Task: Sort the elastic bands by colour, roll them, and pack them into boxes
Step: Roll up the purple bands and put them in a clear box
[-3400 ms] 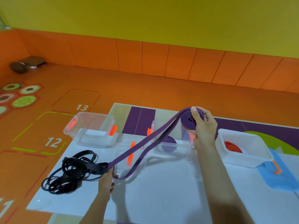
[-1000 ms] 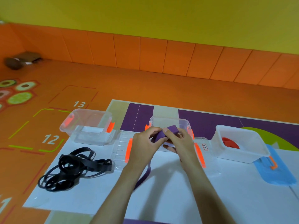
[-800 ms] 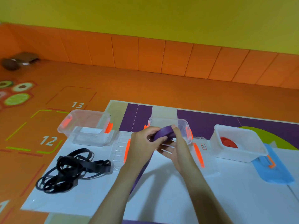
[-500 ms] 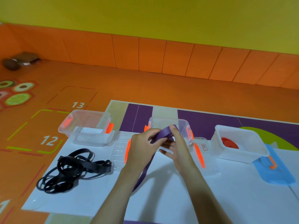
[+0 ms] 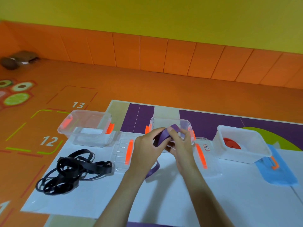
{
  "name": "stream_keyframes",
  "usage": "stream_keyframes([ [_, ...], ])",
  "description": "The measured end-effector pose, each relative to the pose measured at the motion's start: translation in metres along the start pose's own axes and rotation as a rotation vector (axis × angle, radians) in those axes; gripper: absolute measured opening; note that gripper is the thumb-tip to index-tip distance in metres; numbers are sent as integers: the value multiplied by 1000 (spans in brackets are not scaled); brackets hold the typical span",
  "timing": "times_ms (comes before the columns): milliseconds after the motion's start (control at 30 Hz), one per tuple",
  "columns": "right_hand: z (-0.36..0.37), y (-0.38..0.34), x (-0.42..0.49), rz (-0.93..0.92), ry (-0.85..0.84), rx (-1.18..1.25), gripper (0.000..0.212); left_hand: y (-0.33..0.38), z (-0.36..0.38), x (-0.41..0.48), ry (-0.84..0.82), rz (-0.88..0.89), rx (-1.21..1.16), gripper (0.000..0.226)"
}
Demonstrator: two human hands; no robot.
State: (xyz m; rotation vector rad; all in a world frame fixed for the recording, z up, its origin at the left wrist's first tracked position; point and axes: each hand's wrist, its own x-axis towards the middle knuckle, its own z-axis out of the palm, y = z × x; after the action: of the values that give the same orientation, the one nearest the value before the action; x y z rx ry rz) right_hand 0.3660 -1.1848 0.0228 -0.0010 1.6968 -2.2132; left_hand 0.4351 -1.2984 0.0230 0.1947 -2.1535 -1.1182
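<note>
Both my hands hold a purple elastic band (image 5: 164, 135), mostly rolled up, just in front of the middle clear box (image 5: 170, 122). My left hand (image 5: 147, 145) grips the roll from the left and my right hand (image 5: 180, 141) pinches it from the right. A short loose tail of the purple band (image 5: 153, 171) hangs down onto the white mat between my forearms. A tangle of black bands (image 5: 72, 171) lies on the mat at the left. The left clear box (image 5: 85, 128) shows nothing inside. The right white box (image 5: 241, 145) holds a red roll (image 5: 231, 142).
Two clear lids with orange clips lie flat on the mat, one (image 5: 124, 153) left of my hands and one (image 5: 201, 154) to their right. A blue lid (image 5: 277, 169) lies by the right box. Orange floor surrounds the mat; a dark object (image 5: 16, 60) lies far left.
The long purple band, earlier stretched from the black pile to my raised right hand, is now wound into a roll between both hands with only a short tail left.
</note>
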Motion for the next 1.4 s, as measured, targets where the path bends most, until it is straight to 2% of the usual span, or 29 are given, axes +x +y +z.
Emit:
stream_keyframes([
  [67, -1, 0, -2, 63, -36, 67, 73, 2, -2, -2, -16, -1, -7, 30],
  [133, 1, 2, -5, 4, -73, -29, 78, 2, -3, -1, -1, -1, 0, 30],
  [200, 1, 1, -4, -75, -59, -107, 79, 5, -3, -1, 15, -3, -14, 33],
  [300, -1, 0, 0, -10, -68, -29, 73, 8, -3, -2, -18, -3, -72, 42],
  [400, -1, 2, -4, 60, -146, -103, 77, -1, -4, -3, -12, -21, -39, 35],
  [500, -1, 4, -4, -43, -115, -215, 77, -3, -3, -3, 7, -20, -12, 32],
  [633, -1, 5, -8, 38, -145, -41, 71, -2, -2, -6, 1, -13, -44, 33],
  [700, 2, 7, -12, 25, -167, -72, 68, -4, -3, -8, -1, -17, 4, 31],
  [800, 3, 9, -11, -49, -100, -104, 72, -2, -2, -8, 24, 1, 15, 31],
  [900, 1, 9, -11, 44, -117, 1, 63, 4, -1, -10, 10, -22, -72, 33],
  [1000, -5, 10, -12, 51, -179, -42, 70, 3, -1, -12, -3, -40, -64, 31],
  [1100, -8, 6, -8, -1, -151, -58, 67, 1, -2, -12, 16, -37, -29, 34],
  [1233, -8, 10, -10, 88, -156, -11, 66, 1, 0, -13, -21, -65, -103, 36],
  [1400, -3, 8, -10, -4, -122, -55, 77, -5, 4, -15, 11, -41, -118, 38],
])
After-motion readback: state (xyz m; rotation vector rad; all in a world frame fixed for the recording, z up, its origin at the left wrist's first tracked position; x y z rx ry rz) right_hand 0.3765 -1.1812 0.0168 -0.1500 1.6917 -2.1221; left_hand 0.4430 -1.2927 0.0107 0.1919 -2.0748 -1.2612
